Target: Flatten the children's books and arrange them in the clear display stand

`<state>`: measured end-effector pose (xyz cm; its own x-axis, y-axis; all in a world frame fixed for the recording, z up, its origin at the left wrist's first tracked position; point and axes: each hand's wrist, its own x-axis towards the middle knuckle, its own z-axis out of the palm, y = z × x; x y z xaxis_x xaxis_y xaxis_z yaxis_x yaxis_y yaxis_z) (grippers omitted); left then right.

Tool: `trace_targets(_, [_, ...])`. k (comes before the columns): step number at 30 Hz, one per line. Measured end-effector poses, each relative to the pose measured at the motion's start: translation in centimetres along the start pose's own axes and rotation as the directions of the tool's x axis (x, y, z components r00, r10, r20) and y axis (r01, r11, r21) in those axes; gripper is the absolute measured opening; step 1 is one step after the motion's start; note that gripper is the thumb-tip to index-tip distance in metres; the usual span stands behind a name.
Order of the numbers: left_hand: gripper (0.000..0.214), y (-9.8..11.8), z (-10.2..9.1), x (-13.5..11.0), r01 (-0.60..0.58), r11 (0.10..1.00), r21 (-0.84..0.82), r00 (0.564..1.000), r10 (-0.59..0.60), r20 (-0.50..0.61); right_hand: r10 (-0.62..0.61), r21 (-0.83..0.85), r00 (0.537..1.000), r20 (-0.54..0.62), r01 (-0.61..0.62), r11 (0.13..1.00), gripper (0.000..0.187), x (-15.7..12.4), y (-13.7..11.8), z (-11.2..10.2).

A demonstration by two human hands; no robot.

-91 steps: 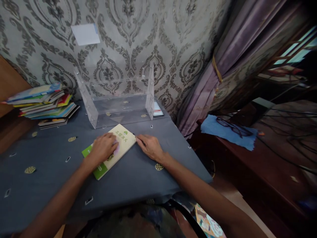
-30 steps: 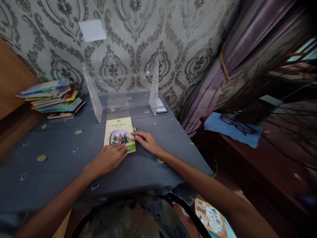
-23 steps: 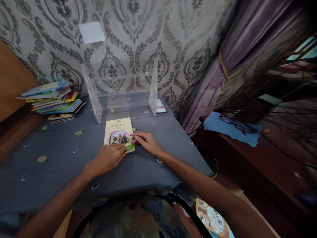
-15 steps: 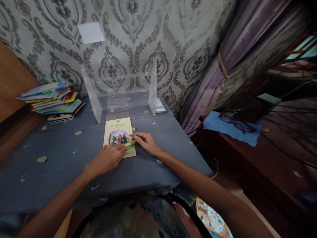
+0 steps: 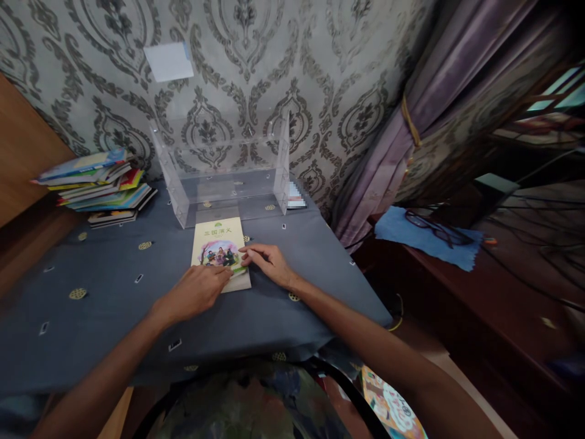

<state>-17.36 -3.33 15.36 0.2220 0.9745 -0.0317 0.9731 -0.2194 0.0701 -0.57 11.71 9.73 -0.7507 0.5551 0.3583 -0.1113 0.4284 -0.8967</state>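
A thin pale-yellow book (image 5: 217, 241) lies on the dark cloth-covered table, its cover showing green Chinese characters and a picture of figures under pink blossom. My left hand (image 5: 201, 291) rests across the book's lower left part, fingers stretched out together over the cover; its thumb is hidden. On the right edge, the thumb and index finger of my right hand (image 5: 269, 263) touch the book, slightly apart, with the other fingers loosely curved. Near the fingertips the lower edge of the cover is bent up, and a pale page shows below it.
Behind the book stands a clear plastic rack (image 5: 231, 183) against the patterned wall. A pile of books (image 5: 103, 186) is at the left. Glasses (image 5: 439, 228) lie on a blue cloth (image 5: 395, 231) at the right, by a purple curtain (image 5: 381, 164) and cables.
The cover's lower edge has come up, so a pale page shows where the green strip lay flat. My left hand has shifted slightly left; my right hand stays nearly still.
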Motion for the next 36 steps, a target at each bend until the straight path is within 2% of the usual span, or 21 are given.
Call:
trace_targets(6, [0.031,0.5,0.5,-0.1,-0.017,1.000,0.019,1.000,0.017,-0.020,-0.015,-0.111,0.999,0.050,0.021,0.994,0.036,-0.3,0.0,0.2])
trace_targets(9, [0.029,1.0,1.2,-0.2,-0.008,0.998,0.057,0.999,0.011,-0.047,-0.074,-0.239,0.993,0.090,0.094,0.967,0.025,-0.6,0.3,0.5])
trace_targets(15, [0.031,0.5,2.2,-0.7,-0.022,0.999,0.036,0.992,0.027,-0.127,-0.226,-0.509,0.937,0.268,0.337,0.792,0.017,-1.4,0.1,0.9])
trace_targets(18, [0.035,-0.6,3.0,-1.0,-0.033,0.999,-0.031,0.981,0.027,-0.191,-0.233,-0.588,0.919,0.318,0.384,0.712,0.016,-1.9,-0.3,1.0])
trace_targets(21, [0.041,-2.1,3.9,-1.0,-0.006,0.995,-0.104,0.977,-0.017,-0.213,-0.219,-0.627,0.918,0.331,0.388,0.676,0.013,-2.1,-0.7,1.2])
trace_targets(24, [0.048,-3.6,4.8,-0.6,0.054,0.987,-0.150,0.981,-0.080,-0.177,-0.182,-0.663,0.918,0.351,0.382,0.644,0.014,-2.2,-1.1,1.6])
trace_targets(28, [0.054,-5.7,5.9,0.6,0.160,0.972,-0.171,0.967,-0.189,-0.169,-0.094,-0.673,0.935,0.342,0.314,0.670,0.029,-1.9,-1.1,2.5])
trace_targets(32, [0.057,-7.5,7.0,2.3,0.268,0.948,-0.171,0.926,-0.302,-0.228,0.062,-0.695,0.947,0.314,0.185,0.695,0.053,-0.5,-0.7,3.4])
trace_targets(36, [0.058,-8.7,7.7,3.5,0.388,0.913,-0.122,0.857,-0.406,-0.317,0.174,-0.703,0.934,0.313,0.104,0.704,0.064,1.7,-0.5,3.9])
